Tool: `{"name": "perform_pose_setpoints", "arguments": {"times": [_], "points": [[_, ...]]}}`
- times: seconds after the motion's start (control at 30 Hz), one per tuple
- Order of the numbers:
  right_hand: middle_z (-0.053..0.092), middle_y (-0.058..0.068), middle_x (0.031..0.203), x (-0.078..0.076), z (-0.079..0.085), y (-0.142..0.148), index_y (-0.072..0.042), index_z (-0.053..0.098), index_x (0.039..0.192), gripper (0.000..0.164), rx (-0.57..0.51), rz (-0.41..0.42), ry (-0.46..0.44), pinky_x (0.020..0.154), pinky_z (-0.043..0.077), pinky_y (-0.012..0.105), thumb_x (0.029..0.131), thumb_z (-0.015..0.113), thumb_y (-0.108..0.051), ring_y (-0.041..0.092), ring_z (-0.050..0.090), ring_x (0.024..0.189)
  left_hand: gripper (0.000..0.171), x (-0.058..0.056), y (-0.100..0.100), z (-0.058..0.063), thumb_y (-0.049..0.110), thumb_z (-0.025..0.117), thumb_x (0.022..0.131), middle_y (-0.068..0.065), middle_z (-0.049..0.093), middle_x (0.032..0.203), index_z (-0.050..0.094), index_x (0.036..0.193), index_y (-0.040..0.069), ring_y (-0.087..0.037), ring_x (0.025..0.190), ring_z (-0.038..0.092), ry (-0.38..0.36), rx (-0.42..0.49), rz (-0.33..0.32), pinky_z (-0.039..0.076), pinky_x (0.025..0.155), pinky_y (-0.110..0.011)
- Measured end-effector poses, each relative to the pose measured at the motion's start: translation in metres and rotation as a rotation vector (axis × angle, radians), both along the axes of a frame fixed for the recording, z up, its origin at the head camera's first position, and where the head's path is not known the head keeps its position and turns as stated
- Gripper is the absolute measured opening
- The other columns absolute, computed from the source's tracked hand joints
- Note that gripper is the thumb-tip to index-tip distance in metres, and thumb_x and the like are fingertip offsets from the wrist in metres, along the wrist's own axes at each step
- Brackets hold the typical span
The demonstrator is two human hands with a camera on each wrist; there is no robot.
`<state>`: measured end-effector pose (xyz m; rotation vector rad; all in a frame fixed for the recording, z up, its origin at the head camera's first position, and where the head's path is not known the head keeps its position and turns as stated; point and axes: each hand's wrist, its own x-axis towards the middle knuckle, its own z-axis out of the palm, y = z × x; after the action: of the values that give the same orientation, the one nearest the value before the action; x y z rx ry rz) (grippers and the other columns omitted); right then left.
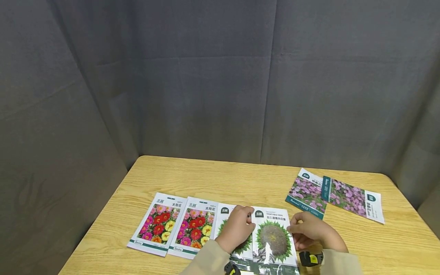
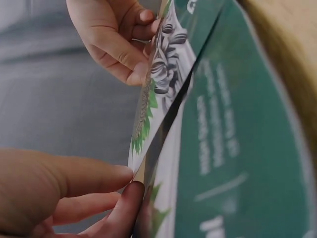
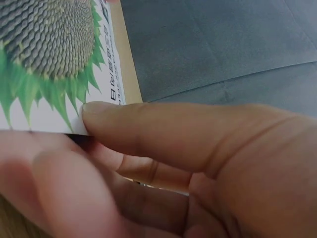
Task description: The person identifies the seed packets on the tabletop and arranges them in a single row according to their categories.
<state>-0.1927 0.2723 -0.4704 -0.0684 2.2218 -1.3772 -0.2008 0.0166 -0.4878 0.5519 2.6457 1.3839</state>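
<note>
A white and green sunflower seed packet (image 1: 275, 236) lies at the table's front, its seed-head picture facing up. My right hand (image 1: 314, 231) pinches its right edge, thumb (image 3: 114, 121) on the printed face and fingers beneath. At its left edge, my left hand (image 1: 237, 228) holds it between thumb (image 2: 106, 173) and finger. A matching sunflower packet (image 1: 245, 250) lies directly to the left, partly hidden under my left hand and wrist. In the left wrist view, a narrow dark gap separates the held packet (image 2: 171, 62) from the green band of the other packet (image 2: 237, 134).
Two packets with red, pink and yellow flowers, one at far left (image 1: 156, 225) and one beside it (image 1: 195, 229), continue the row. At the right back, a purple-flower packet (image 1: 306, 193) is overlapped by another, sideways one (image 1: 350, 198). Grey curtains (image 1: 206, 95) surround the wooden table (image 1: 206, 173).
</note>
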Motion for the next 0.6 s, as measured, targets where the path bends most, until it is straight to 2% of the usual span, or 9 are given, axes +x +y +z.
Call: {"name": "perform_pose_setpoints", "arguments": {"times": [0.2, 0.33, 0.6], "points": [[0.064, 0.008, 0.063, 0.0, -0.0015, -0.0007, 0.001, 0.057, 0.091, 0.012, -0.02, 0.002, -0.024, 0.05, 0.054, 0.024, 0.099, 0.06, -0.008, 0.013, 0.066, 0.051, 0.041, 0.0014, -0.0005, 0.003, -0.005, 0.069, 0.091, -0.01, 0.057, 0.101, 0.062, 0.131, -0.007, -0.013, 0.076, 0.044, -0.007, -0.024, -0.005, 0.039, 0.066, -0.033], [0.065, 0.008, 0.064, 0.0018, -0.0028, -0.0019, 0.002, 0.057, 0.092, 0.013, -0.003, -0.001, -0.022, 0.049, 0.053, 0.023, 0.101, 0.059, -0.008, 0.012, 0.065, 0.051, 0.037, 0.0029, -0.0023, 0.0041, -0.002, 0.071, 0.091, -0.007, 0.058, 0.095, 0.064, 0.128, -0.006, -0.012, 0.077, 0.044, -0.001, -0.039, -0.03, 0.041, 0.068, -0.032], [0.065, 0.008, 0.065, -0.0005, -0.002, -0.0035, 0.001, 0.059, 0.089, 0.017, 0.03, -0.012, -0.026, 0.05, 0.054, 0.024, 0.1, 0.061, -0.011, 0.011, 0.064, 0.05, 0.03, 0.0026, -0.0021, 0.0034, 0.002, 0.073, 0.091, 0.004, 0.049, 0.077, 0.07, 0.121, -0.003, -0.009, 0.076, 0.042, 0.101, -0.117, -0.041, 0.04, 0.07, -0.029]]}}
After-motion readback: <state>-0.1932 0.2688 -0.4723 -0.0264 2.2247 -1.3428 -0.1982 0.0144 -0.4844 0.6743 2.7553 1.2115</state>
